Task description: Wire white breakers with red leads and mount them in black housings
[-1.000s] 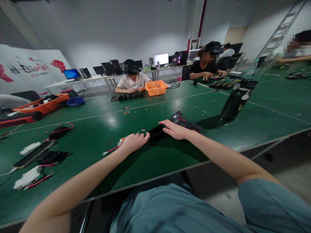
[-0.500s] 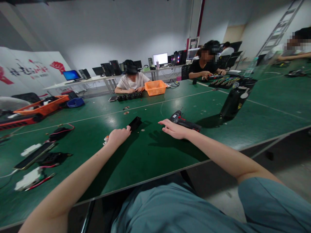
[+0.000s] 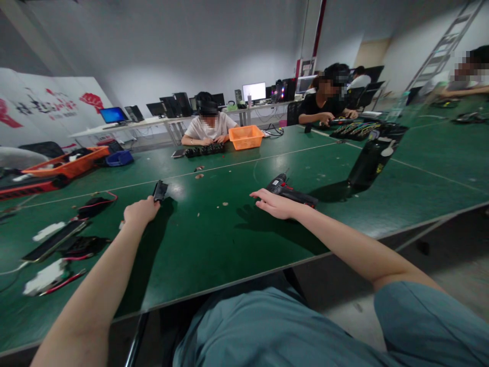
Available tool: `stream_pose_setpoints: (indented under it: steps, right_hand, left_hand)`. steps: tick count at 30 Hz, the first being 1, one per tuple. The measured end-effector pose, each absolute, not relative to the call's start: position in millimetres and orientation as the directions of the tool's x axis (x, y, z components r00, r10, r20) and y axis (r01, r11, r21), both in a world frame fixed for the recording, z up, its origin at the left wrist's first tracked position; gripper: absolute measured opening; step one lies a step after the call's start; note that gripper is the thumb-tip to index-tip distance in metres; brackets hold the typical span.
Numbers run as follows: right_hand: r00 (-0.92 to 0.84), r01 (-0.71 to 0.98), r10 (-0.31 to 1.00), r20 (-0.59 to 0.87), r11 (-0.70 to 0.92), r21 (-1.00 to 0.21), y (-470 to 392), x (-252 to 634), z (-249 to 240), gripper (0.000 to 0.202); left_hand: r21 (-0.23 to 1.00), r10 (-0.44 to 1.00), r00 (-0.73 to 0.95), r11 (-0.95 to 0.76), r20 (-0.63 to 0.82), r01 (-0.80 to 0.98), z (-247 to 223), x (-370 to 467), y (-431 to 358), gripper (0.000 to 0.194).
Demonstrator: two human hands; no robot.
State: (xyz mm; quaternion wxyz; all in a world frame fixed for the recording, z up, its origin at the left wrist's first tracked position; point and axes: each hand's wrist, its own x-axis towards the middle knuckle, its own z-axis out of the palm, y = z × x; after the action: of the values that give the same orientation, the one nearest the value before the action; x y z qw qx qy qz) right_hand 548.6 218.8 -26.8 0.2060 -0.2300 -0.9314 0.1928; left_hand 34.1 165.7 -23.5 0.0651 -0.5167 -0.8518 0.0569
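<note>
My left hand (image 3: 140,211) is closed on a small black box-like part (image 3: 160,190), held just above the green table (image 3: 214,244) on the left. Its exact kind I cannot make out. Over the table at centre right, my right hand (image 3: 277,203) is stretched out with the fingers apart and nothing in it. Right beside that hand lies a black and red cordless drill (image 3: 294,195), its bit pointing away from me. Whether the hand touches the drill I cannot tell.
A black bottle (image 3: 369,162) stands at the right. On the left lie a phone (image 3: 55,239), white parts (image 3: 46,278) and wired black pieces (image 3: 93,206). An orange basket (image 3: 245,137) stands near a co-worker (image 3: 209,122); another person (image 3: 324,102) sits at the far right.
My left hand has moved left with the black part, which has turned more upright. My right hand and the drill have stayed in place.
</note>
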Motion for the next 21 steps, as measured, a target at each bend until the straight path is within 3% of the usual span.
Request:
stream_pose_setpoints:
  steps: [9,21]
  right_hand:
    - [-0.813,0.358,0.506,0.287,0.824,-0.44,217.4,548.4,-25.9,0.049]
    - [-0.815,0.378,0.517,0.26,0.816,-0.437,215.0,546.1,-21.8,0.047]
  left_hand:
    - [-0.067,0.78,-0.622,0.625,0.064,0.778,-21.8,-6.6,146.2,0.059]
    - [-0.004,0.755,-0.647,0.651,0.101,0.759,-26.5,-15.3,140.2,0.058]
